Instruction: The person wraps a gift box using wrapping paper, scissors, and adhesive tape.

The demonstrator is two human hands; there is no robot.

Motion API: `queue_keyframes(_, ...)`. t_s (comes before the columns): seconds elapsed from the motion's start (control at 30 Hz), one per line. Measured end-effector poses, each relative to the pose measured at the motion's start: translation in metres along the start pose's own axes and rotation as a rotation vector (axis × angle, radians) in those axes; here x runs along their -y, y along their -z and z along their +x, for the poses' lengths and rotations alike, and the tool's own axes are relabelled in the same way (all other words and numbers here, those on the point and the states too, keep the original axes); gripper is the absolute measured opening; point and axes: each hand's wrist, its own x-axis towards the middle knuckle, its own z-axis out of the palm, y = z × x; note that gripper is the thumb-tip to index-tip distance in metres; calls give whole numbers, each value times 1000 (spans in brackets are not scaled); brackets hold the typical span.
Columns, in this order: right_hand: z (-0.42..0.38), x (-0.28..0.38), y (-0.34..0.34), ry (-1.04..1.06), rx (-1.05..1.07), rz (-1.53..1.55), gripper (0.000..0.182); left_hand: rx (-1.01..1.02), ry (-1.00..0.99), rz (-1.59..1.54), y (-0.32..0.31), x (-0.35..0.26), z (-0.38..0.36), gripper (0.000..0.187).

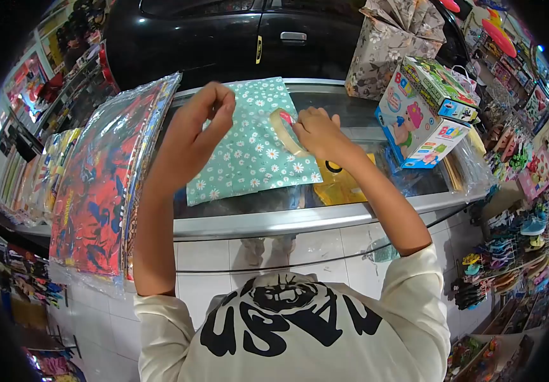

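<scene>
The flowered paper (249, 153) lies on the counter (255, 224), and at its three o'clock the right hand (323, 135) grips a roll of tape (281, 131), while at nine o'clock the left hand (197, 132) is loosely curled, whether around something I cannot tell, and farther toward three o'clock stands a toy box (414, 118).

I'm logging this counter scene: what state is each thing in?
Tape roll: tilted on edge, in hand
Right hand: gripping the tape roll
Left hand: raised, fingers curled; contents unclear
Green daisy-patterned sheet: lying flat
Baby toy box: upright
Floral-patterned package: upright
Red packs: in clear plastic
Car door: shut
</scene>
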Motion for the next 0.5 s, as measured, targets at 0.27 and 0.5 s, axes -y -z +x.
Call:
queue_keyframes(0.27,-26,-14,13,24,-66,-4,34,320,-231,404,13,-13,71,7)
queue_keyframes(0.5,-67,-14,47,-233,132,-141,40,493,-135,529,25,-16,100,14)
